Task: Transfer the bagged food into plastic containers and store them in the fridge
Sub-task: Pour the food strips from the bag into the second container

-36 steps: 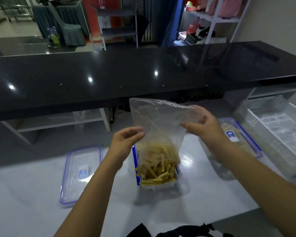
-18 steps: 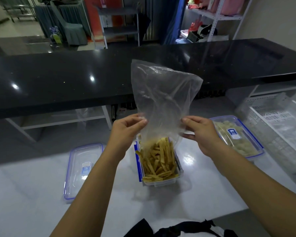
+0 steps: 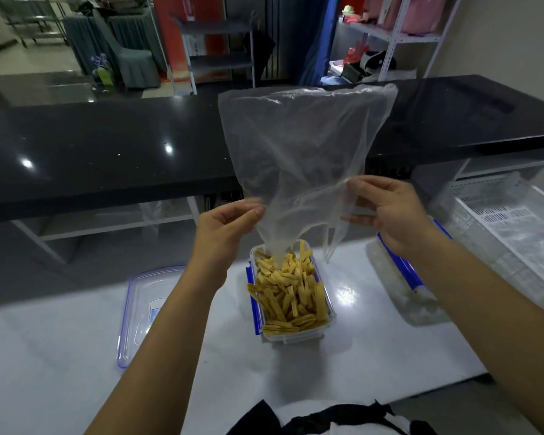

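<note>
Two hands hold one clear plastic bag (image 3: 299,158) upside down above the white table (image 3: 374,356). The left hand (image 3: 225,229) pinches the left side of the bag between thumb and fingers. The right hand (image 3: 387,208) grasps the right side of the bag in the same way, low on the bag. The closed end of the bag points up and away from the person, and its mouth points down, so its long axis is almost vertical, leaning a little to the right at the top. The mouth is narrow and hangs just over the far end of the open container (image 3: 291,335).

There are two containers. The open one stands on the table between the two forearms, and its long axis runs away from the person. It is full of yellow food sticks (image 3: 291,293), too many to count; they lie in many directions. The bag looks empty. The second container (image 3: 404,285) is to the right, partly hidden behind the right forearm, with a blue clip along its side. One loose lid (image 3: 145,306) lies flat on the table to the left, well apart from the open container. One white plastic basket (image 3: 515,233) stands at the far right.
</note>
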